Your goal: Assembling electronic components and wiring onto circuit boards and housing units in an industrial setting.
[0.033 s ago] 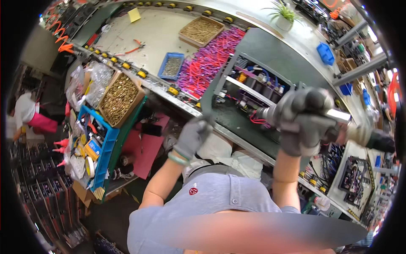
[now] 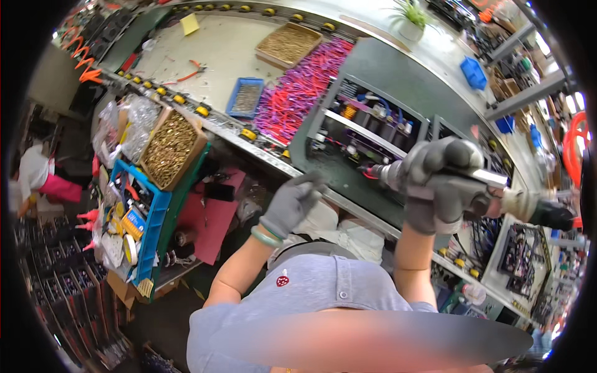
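My right hand, in a grey glove, is wrapped round a power screwdriver. The tool lies sideways, its front end pointing left over the near edge of an opened metal-cased device with coloured wires and dark cylinders inside. My left hand, also gloved in grey, hovers at the near table edge, left of the device. Its index finger is stretched out and the other fingers are loosely bent; nothing shows in it.
Red and purple wire pieces lie in a heap beside the device. Behind are a blue tray of small parts, a cardboard tray of screws and pliers. At left stand a box of brass-coloured parts and a blue crate.
The whole view has shifted slightly. My left hand has moved a little right, its index finger more stretched out. My right hand still grips the screwdriver, whose front end has shifted slightly left.
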`<action>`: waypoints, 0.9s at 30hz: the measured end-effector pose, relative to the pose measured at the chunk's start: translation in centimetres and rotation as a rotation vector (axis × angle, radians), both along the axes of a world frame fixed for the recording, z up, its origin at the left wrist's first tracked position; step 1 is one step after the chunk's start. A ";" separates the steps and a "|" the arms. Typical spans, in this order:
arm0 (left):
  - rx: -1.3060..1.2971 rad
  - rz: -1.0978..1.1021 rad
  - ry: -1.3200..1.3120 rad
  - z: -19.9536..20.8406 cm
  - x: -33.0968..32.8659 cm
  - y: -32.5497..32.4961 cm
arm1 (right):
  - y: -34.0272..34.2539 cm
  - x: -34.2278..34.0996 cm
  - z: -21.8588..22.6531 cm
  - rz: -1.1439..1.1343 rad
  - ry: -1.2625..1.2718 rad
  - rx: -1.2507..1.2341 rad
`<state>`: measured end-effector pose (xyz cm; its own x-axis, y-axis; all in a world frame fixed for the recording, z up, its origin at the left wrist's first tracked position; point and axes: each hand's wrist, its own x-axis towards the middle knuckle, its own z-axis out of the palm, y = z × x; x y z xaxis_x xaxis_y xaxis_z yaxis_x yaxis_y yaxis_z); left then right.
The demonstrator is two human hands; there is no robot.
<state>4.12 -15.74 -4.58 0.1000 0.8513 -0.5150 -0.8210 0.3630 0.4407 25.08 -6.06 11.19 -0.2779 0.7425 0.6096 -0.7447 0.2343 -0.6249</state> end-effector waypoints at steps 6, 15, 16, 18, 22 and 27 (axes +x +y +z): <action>0.174 -0.547 -0.071 5.6 8.9 2.6 | -5.4 7.4 -1.7 -0.406 0.011 -0.194; 0.265 -0.755 0.080 8.9 15.5 6.4 | -7.3 14.9 -1.0 -0.581 0.009 0.058; 0.281 -0.728 0.088 8.9 15.7 6.6 | -6.9 15.3 -1.1 -0.542 0.029 0.128; 0.272 -0.711 0.111 8.9 16.5 6.9 | -6.2 15.4 -1.3 -0.508 0.075 0.144; 0.249 -0.602 0.084 8.9 17.0 7.7 | -5.6 14.4 -1.5 -0.606 0.138 0.069; 0.245 -0.496 -0.069 8.7 16.5 8.2 | -4.7 14.3 -2.2 -0.603 0.196 0.078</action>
